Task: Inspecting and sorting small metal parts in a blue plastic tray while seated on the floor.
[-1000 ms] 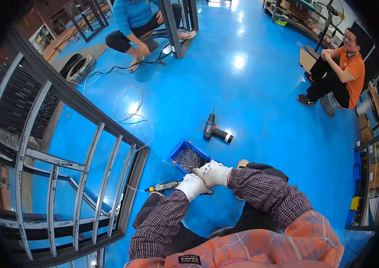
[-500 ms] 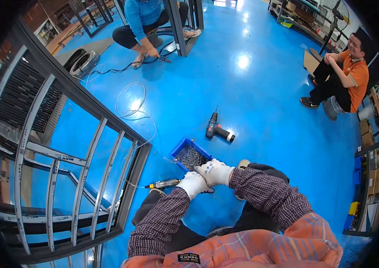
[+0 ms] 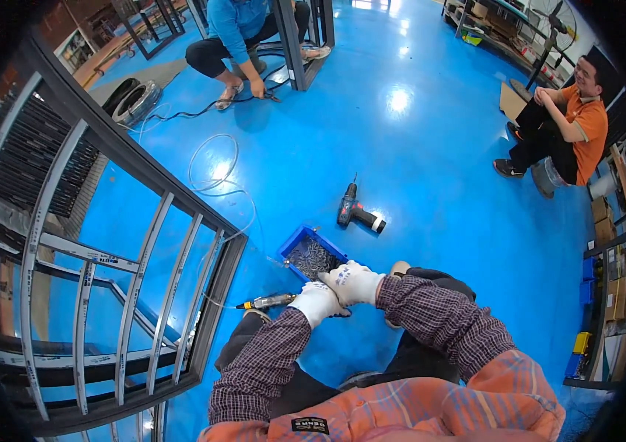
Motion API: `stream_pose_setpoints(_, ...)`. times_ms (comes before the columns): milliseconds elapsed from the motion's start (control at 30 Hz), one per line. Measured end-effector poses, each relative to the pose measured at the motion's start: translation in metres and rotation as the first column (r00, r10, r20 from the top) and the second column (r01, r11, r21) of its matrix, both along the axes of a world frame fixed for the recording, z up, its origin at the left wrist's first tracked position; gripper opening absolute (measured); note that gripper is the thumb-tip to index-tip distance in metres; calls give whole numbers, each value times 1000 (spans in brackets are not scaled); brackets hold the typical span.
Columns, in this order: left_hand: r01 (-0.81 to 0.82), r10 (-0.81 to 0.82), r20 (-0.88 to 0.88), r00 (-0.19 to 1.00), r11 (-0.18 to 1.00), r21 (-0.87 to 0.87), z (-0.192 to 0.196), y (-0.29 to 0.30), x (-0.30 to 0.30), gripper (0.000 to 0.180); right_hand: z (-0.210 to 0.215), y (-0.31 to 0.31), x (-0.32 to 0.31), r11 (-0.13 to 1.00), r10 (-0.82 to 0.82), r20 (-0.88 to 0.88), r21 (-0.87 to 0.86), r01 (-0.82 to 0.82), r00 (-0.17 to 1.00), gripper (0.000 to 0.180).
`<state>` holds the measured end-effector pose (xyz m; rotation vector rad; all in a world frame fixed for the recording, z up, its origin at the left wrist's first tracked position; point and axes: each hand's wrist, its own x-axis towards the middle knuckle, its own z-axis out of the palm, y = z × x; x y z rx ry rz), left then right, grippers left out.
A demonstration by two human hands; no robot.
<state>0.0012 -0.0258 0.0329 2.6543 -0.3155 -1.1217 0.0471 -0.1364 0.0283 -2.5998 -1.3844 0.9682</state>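
My left hand [image 3: 317, 303] and my right hand [image 3: 352, 284], both in white gloves, meet at the near edge of a blue plastic bin [image 3: 299, 241]. Their fingers are curled in against each other; what they hold, if anything, is hidden. Inside the bin lies a heap of small grey metal fasteners [image 3: 313, 258], too small to tell apart. A slim metal air tool [image 3: 268, 301] with a yellow and black end reaches up to my left glove; I cannot tell whether that hand touches it. Beyond the bin a cordless drill [image 3: 350, 206] lies on its side.
A dark metal frame with pale bars [image 3: 128, 291] stands close on my left. A clear hose [image 3: 252, 214] loops over the blue floor [image 3: 431, 206]. A person in blue [image 3: 232, 33] squats far left by another frame; a person in orange [image 3: 585, 132] sits at right near shelves [image 3: 615, 295].
My two hands stay together at the bin with hardly any movement. The whole view has shifted very slightly. The far person's hand by the cable has moved a little.
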Motion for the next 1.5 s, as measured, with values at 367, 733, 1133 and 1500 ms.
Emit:
stream_pose_setpoints(367, 45, -39, 77, 996, 996, -76, -18, 4, -2, 53, -14, -3, -1, 999, -28, 17, 38, 27, 999, 40)
stream_pose_setpoints(733, 56, -52, 62, 997, 997, -61, -16, 4, -1, 54, -10, -1, -1, 999, -31, -7, 13, 31, 999, 39)
stream_pose_setpoints(1133, 46, -46, -12, 999, 997, -58, -29, 4, 1, 62, -10, 0, 0, 1000, -16, 0, -1, 16, 1000, 43)
stream_pose_setpoints(1500, 20, -20, 2, 1000, 998, -66, -43, 6, 1, 61, -9, 2, -1, 1000, -7, -12, 14, 7, 1000, 33)
